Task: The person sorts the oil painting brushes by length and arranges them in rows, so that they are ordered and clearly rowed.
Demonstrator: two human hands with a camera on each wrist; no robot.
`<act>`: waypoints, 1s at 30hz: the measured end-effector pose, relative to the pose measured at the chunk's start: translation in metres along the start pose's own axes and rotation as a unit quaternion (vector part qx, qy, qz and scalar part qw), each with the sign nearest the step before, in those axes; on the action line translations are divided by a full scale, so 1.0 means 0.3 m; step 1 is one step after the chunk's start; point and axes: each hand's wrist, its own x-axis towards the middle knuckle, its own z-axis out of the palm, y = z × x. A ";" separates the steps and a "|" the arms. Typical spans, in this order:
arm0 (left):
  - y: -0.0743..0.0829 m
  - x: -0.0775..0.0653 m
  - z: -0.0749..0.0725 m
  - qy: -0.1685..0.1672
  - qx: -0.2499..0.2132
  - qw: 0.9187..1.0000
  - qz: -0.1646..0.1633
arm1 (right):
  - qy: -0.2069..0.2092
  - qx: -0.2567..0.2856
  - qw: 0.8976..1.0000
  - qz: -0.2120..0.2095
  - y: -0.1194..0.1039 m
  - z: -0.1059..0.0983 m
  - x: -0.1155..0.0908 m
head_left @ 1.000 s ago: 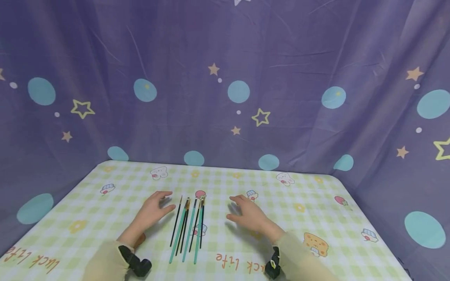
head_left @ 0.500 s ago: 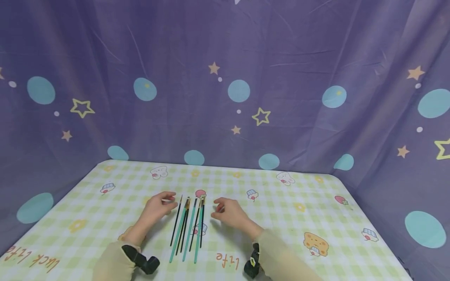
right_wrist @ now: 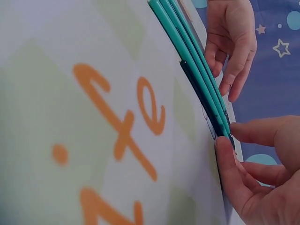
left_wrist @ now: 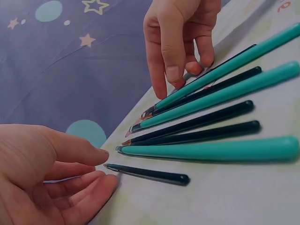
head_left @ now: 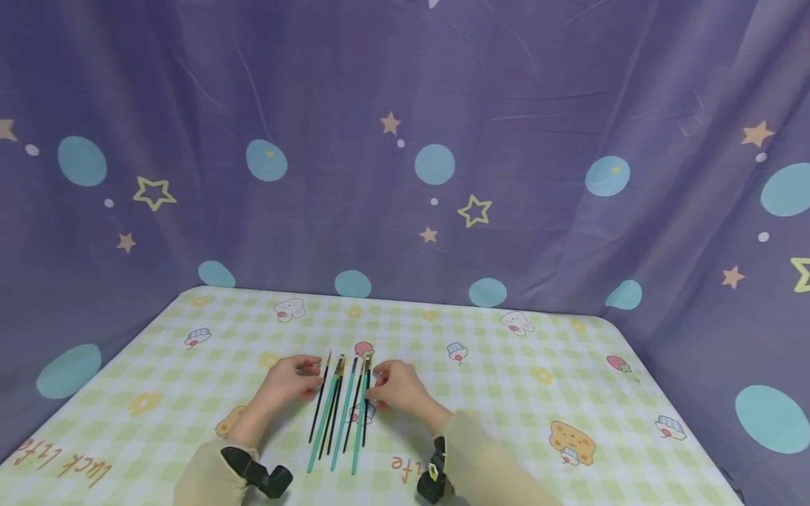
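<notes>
Several thin paintbrushes lie side by side on the tablecloth, bristles pointing away from me. Three have teal handles, such as the rightmost teal paintbrush (head_left: 356, 439); the others are black. My left hand (head_left: 285, 383) is beside the leftmost black paintbrush (left_wrist: 147, 173), thumb and fingers loosely bent, with nothing held. At the right side of the row, my right hand (head_left: 403, 388) has its thumb and fingertips at the ferrule end of the outer brushes. In the left wrist view, fingers of the right hand (left_wrist: 180, 40) reach down to a teal handle; its grip looks loose.
A green-and-white checked tablecloth (head_left: 493, 407) with printed cakes, rabbits and lettering covers the table. Behind it hangs a purple curtain (head_left: 354, 211) with stars and blue ovals. Both wrists carry black camera mounts, such as the left mount (head_left: 256, 472).
My right hand has moved left from well outside the row to the right-hand brushes. My left hand has shifted slightly right, closer to the leftmost brush. The brushes lie as before.
</notes>
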 end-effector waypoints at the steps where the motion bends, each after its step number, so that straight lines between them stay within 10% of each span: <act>1: 0.000 -0.006 0.000 -0.001 0.000 1.000 -0.001 | 0.004 -0.006 1.000 0.001 0.000 0.005 0.001; 30: 0.011 -0.041 0.015 -0.022 0.066 0.997 0.046 | 0.059 -0.038 0.997 0.029 -0.028 0.034 -0.002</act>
